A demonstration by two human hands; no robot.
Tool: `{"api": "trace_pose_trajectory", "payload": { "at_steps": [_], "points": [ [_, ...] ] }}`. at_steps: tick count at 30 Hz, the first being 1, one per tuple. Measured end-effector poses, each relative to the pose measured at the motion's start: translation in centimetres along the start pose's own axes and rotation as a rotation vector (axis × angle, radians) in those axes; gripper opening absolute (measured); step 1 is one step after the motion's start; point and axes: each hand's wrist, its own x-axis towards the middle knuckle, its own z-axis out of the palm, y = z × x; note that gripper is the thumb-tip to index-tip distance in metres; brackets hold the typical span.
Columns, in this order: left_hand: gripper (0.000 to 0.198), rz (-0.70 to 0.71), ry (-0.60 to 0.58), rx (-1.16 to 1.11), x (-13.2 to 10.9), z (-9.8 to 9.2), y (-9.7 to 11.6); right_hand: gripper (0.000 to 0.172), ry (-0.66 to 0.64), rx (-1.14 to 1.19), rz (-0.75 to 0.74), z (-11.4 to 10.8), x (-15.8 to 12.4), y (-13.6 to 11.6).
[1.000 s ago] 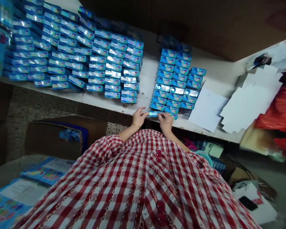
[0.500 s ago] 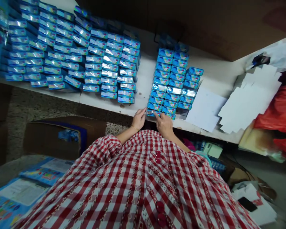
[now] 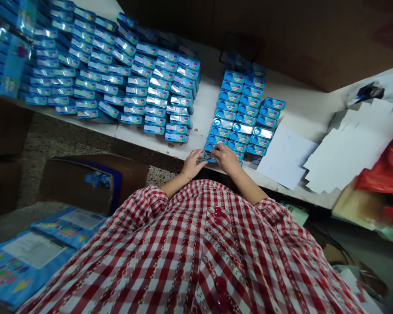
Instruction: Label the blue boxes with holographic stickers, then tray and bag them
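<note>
Blue printed boxes (image 3: 227, 105), each with a round mark on its end, stand in tight columns near the middle of the table. At the front left corner of this group, my left hand (image 3: 192, 164) rests against the nearest box (image 3: 207, 157), thumb apart from the stretched fingers. My right hand (image 3: 227, 158) reaches over the same front boxes from the right. Its fingers are bent and drawn together above the box end; anything small between them is hidden from me. The fingertips of both hands are close to each other.
More blue boxes (image 3: 155, 93) are packed in long rows on the left. White flat sheets (image 3: 283, 155) and cut card pieces (image 3: 350, 150) lie to the right, near a red plastic bag (image 3: 380, 168). An open carton (image 3: 75, 185) stands on the floor at left.
My right hand has moved up and left over the front boxes, its pointing finger now drawn in. My left thumb has spread toward the nearest box. The view has shifted slightly.
</note>
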Motion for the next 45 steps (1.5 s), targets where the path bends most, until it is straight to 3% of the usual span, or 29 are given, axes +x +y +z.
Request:
{"api": "trace_pose_trajectory", "payload": {
  "at_steps": [4, 13, 22, 26, 30, 34, 40, 45],
  "points": [
    [0.043, 0.017, 0.046, 0.046, 0.2, 0.2, -0.3, 0.029, 0.001, 0.044, -0.017, -0.1, -0.2, 0.4],
    [0.039, 0.118, 0.01, 0.124, 0.6, -0.2, 0.1, 0.018, 0.057, 0.252, 0.098, 0.6, 0.0, 0.7],
    [0.033, 0.152, -0.029, 0.135, 0.8, -0.7, 0.6, 0.017, 0.004, 0.204, 0.131, -0.3, 0.2, -0.6],
    [0.034, 0.178, -0.018, 0.132, 1.2, -0.8, 0.6, 0.016, 0.025, 0.28, 0.216, -0.9, -0.2, -1.2],
    [0.034, 0.2, -0.013, 0.124, 1.5, -0.8, 0.4, 0.012, -0.036, 0.367, 0.37, -1.0, -0.6, -1.3],
    [0.033, 0.192, -0.002, 0.105, 1.5, -0.7, 0.3, 0.017, -0.031, 0.222, 0.436, -0.6, -0.4, -1.9],
    [0.033, 0.187, 0.006, 0.073, 1.4, -0.6, 0.1, 0.026, -0.131, -0.062, 0.441, -0.4, -0.4, -3.0],
    [0.034, 0.148, 0.006, 0.075, 1.3, -0.5, 0.2, 0.035, -0.117, -0.219, 0.185, -0.4, -2.8, -2.0]
  ]
}}
